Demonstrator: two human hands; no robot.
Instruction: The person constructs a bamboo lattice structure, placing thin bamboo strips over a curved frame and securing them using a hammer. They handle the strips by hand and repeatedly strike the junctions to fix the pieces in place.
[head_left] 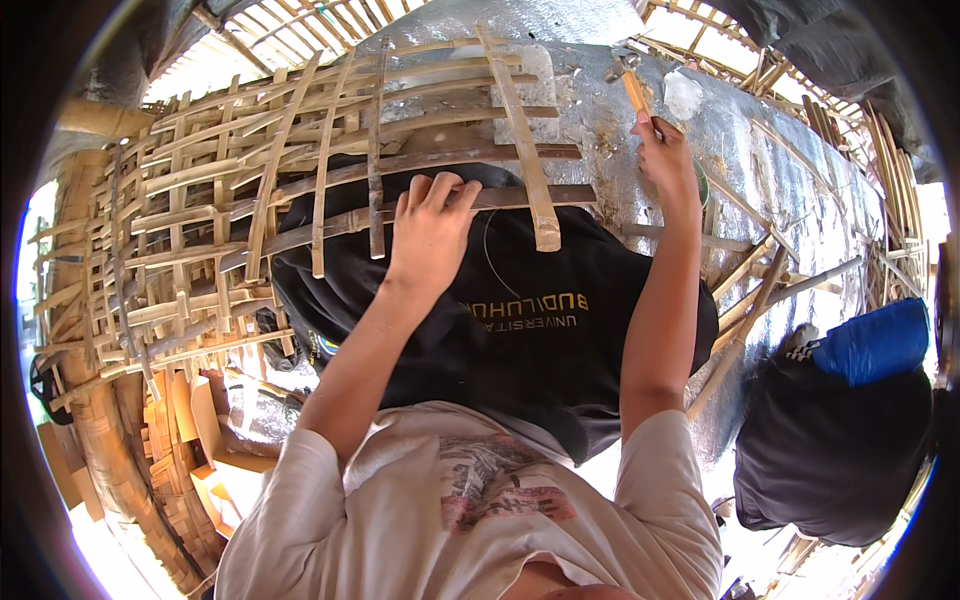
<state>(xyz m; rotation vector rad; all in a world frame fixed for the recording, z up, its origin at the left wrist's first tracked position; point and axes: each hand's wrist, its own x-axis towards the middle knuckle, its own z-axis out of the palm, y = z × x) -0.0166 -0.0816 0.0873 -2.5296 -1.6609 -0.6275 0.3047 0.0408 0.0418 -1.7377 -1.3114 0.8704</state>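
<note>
A lattice of flat bamboo strips (290, 165), crossed over one another, spreads in front of me to the left. My left hand (433, 225) is closed at its near right part, the fingers curled over a dark bamboo slat (540, 196) that runs crosswise. To the right of the lattice, my right hand (665, 155) is wrapped round the wooden handle of a hammer (632, 85). The hammer is raised, its metal head pointing away from me and apart from the strips. A thicker upright strip (515, 130) crosses the slats between my two hands.
Black printed cloth (520, 300) covers my lap under the lattice. Silvery sheeting (760, 150) lies beyond, with loose bamboo sticks (750, 290) at right. A black bundle (830, 440) and blue cloth (875, 340) sit at lower right. Thick bamboo posts (100, 430) stand left, beside cardboard (230, 470).
</note>
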